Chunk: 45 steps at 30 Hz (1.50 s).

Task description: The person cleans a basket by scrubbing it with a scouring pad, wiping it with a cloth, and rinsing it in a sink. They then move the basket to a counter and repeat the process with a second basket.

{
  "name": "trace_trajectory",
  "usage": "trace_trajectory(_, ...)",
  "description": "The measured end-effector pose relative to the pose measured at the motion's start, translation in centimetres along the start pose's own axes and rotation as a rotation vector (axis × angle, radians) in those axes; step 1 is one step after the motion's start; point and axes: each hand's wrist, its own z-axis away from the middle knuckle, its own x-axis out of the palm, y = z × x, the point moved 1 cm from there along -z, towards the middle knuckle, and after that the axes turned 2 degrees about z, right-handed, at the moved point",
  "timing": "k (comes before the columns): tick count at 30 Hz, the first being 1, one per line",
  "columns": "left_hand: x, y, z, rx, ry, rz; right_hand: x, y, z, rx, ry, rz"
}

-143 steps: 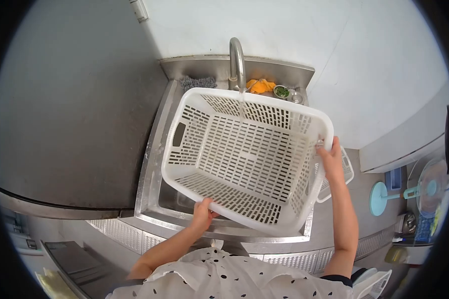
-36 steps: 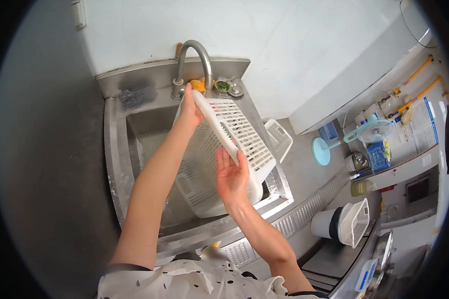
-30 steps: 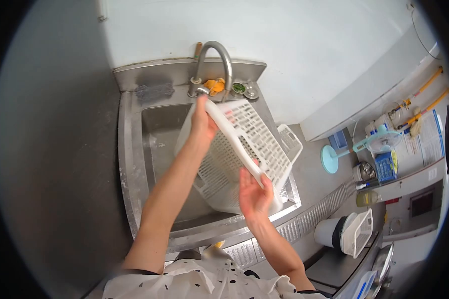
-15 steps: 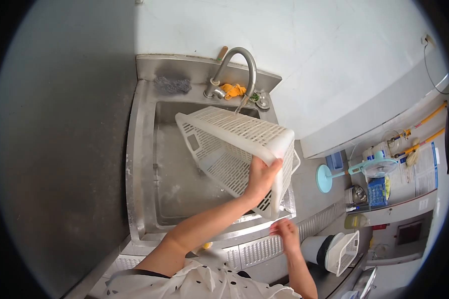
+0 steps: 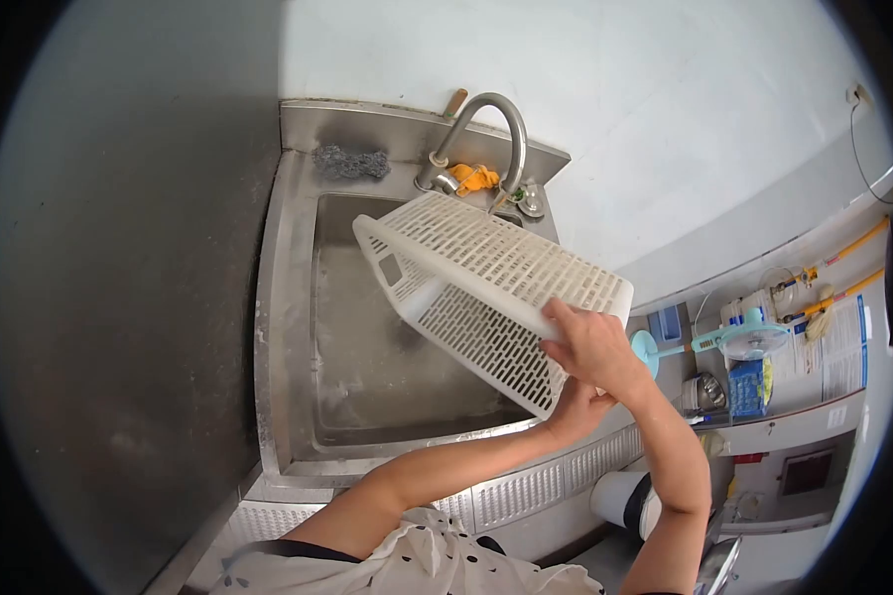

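Observation:
A large white slotted plastic basket (image 5: pixel 496 258) is tilted on its side over the steel sink (image 5: pixel 293 297), its opening facing down and toward me. My right hand (image 5: pixel 590 347) grips the basket's near right corner, with the thumb over the rim. Just below it, my left hand (image 5: pixel 575 409) holds the lower part of the same end, its fingers partly hidden behind the basket and under my right wrist. The curved faucet (image 5: pixel 514 124) reaches over the basket's far side, and a thin stream of water shows at its spout.
Behind the sink lie a grey scrubber (image 5: pixel 351 162), an orange cloth (image 5: pixel 474 178) and a metal lid (image 5: pixel 531 201). A dark metal panel (image 5: pixel 149 258) stands at the left. A turquoise fan (image 5: pixel 749 339), a blue basket (image 5: pixel 749 387) and a white bucket (image 5: pixel 620 498) are at the right.
My right hand, earlier apart from the basket, now grips its corner. My left hand has shifted down along that end. The basket has turned and moved slightly to the right.

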Motion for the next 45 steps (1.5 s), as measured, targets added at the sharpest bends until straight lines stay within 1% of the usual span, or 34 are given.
trace_trajectory(3, -3.5, 0.1, -3.5, -0.572, -0.444, 0.4, -0.6, 1.3, -0.2, 0.103, 0.042, 0.112)
trace_trajectory(4, -5.5, 0.8, -4.0, -0.432, -0.391, 0.39, -1.8, 1.4, 0.1, 0.124, 0.048, 0.12)
trace_trajectory(5, -8.6, 1.0, -4.3, -0.628, -0.229, 0.49, -2.6, 1.6, 0.4, 0.12, 0.067, 0.141)
trace_trajectory(6, -12.4, -3.1, -3.7, -0.277, -0.28, 0.152, -3.3, 1.7, 0.9, 0.114, 0.083, 0.16)
trace_trajectory(7, -15.2, -1.4, -4.3, -0.646, 0.111, 0.536, -4.0, 1.8, 1.4, 0.11, 0.101, 0.179)
trace_trajectory(8, -19.0, -3.8, -4.7, -0.751, 0.526, 0.68, -4.9, 1.6, 2.0, 0.076, 0.157, 0.216)
trace_trajectory(9, -23.7, -7.2, -5.3, -0.702, 0.708, 0.663, -5.6, 1.6, 2.7, 0.093, 0.141, 0.218)
trace_trajectory(10, -25.9, -6.0, -6.6, -0.64, 0.903, 0.552, -6.2, 1.5, 3.4, 0.11, 0.129, 0.22)
trace_trajectory(12, -30.2, -7.4, -8.0, -0.724, 1.056, 0.197, -6.9, 1.2, 5.0, 0.132, 0.113, 0.221)
trace_trajectory(15, -29.8, -7.5, -8.8, -1.117, 0.801, 0.361, -7.1, 0.3, 7.9, 0.14, 0.145, 0.229)
trace_trajectory(18, -27.9, -8.0, -10.5, -1.035, 0.546, 0.495, -7.1, 0.8, 10.8, 0.137, 0.186, 0.234)
trace_trajectory(21, -25.7, -8.3, -12.2, -0.953, 0.435, 0.578, -6.0, 3.1, 14.8, 0.16, 0.231, 0.229)
trace_trajectory(22, -24.9, -9.1, -13.0, -0.941, 0.367, 0.594, -5.6, 3.3, 16.0, 0.162, 0.226, 0.226)
trace_trajectory(24, -24.1, -11.8, -14.8, -0.962, 0.317, 0.634, -4.8, 3.6, 17.6, 0.181, 0.232, 0.219)
trace_trajectory(25, -23.5, -12.0, -15.7, -0.973, 0.286, 0.652, -4.3, 3.6, 18.0, 0.198, 0.244, 0.217)
trace_trajectory(26, -22.9, -12.1, -16.5, -0.966, 0.2, 0.583, -3.7, 3.6, 18.4, 0.219, 0.259, 0.215)
trace_trajectory(30, -21.5, -13.2, -19.4, -0.947, 0.037, 0.519, -2.1, 3.8, 19.3, 0.261, 0.326, 0.254)
trace_trajectory(32, -21.0, -11.7, -20.9, -0.917, -0.021, 0.478, -0.9, 3.8, 19.8, 0.292, 0.359, 0.236)
trace_trajectory(35, -21.6, -14.2, -23.5, -0.888, 0.019, 0.455, 1.1, 3.6, 20.7, 0.319, 0.384, 0.205)
trace_trajectory(36, -22.0, -14.7, -23.6, -0.886, -0.009, 0.538, 1.5, 3.4, 20.9, 0.326, 0.392, 0.186)
trace_trajectory(38, -22.1, -15.8, -22.6, -0.815, 0.0, 0.563, 3.0, 3.4, 21.7, 0.329, 0.415, 0.166)
trace_trajectory(40, -22.5, -15.6, -20.3, -0.728, 0.014, 0.627, 5.4, 4.1, 23.7, 0.265, 0.43, 0.126)
trace_trajectory(41, -23.3, -15.5, -18.9, -0.687, -0.073, 0.403, 6.7, 4.6, 24.8, 0.231, 0.437, 0.107)
trace_trajectory(42, -23.8, -15.1, -17.2, -0.666, -0.168, 0.387, 8.4, 5.2, 25.9, 0.206, 0.389, 0.091)
trace_trajectory(43, -23.8, -13.2, -15.5, -0.935, -0.063, 0.221, 9.8, 5.1, 26.7, 0.211, 0.309, 0.087)
trace_trajectory(44, -23.5, -11.2, -14.0, -1.073, -0.008, 0.163, 11.0, 4.9, 27.1, 0.211, 0.231, 0.088)
trace_trajectory(45, -23.8, -11.6, -13.1, -1.104, -0.01, 0.184, 12.2, 5.1, 27.2, 0.208, 0.154, 0.09)
